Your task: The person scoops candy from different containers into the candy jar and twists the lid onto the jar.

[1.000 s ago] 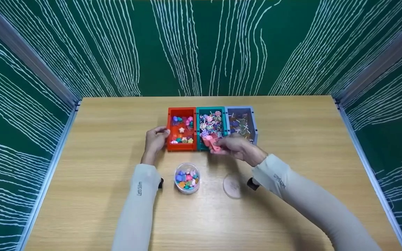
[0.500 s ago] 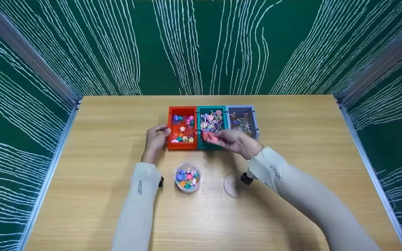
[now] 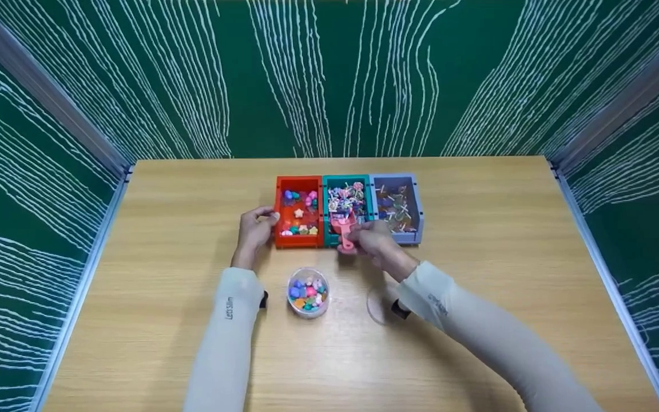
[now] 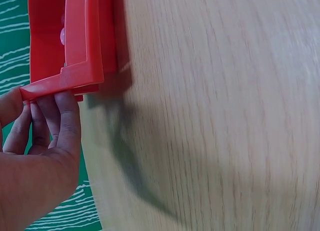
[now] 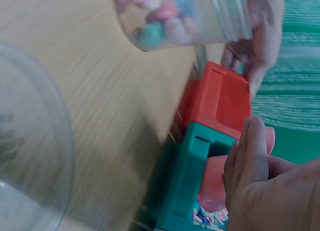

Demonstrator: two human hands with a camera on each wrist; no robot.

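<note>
My right hand (image 3: 380,243) holds a pink scoop (image 3: 345,230), whose head is inside the green bin (image 3: 330,240) among small wrapped lollipops (image 3: 346,197). In the right wrist view the scoop (image 5: 213,180) dips past the green front wall, partly hidden by the fingers. With the thumb over the rim and the fingers outside, my left hand (image 3: 255,234) grips the side wall of the red bin (image 4: 77,46). Scattered colourful beads (image 3: 304,230) lie in that bin.
A grey-blue bin (image 3: 419,214) with stick-like pieces joins the green one on the right. In front stand a clear jar (image 3: 308,312) of colourful beads and, flat on the table, a clear round lid (image 3: 374,303), partly under the right wrist. Green walls enclose the table.
The right hand dipped the scoop into the green bin, then turned it so its handle points toward the front, and moved slightly left. The left hand stays on the red bin.
</note>
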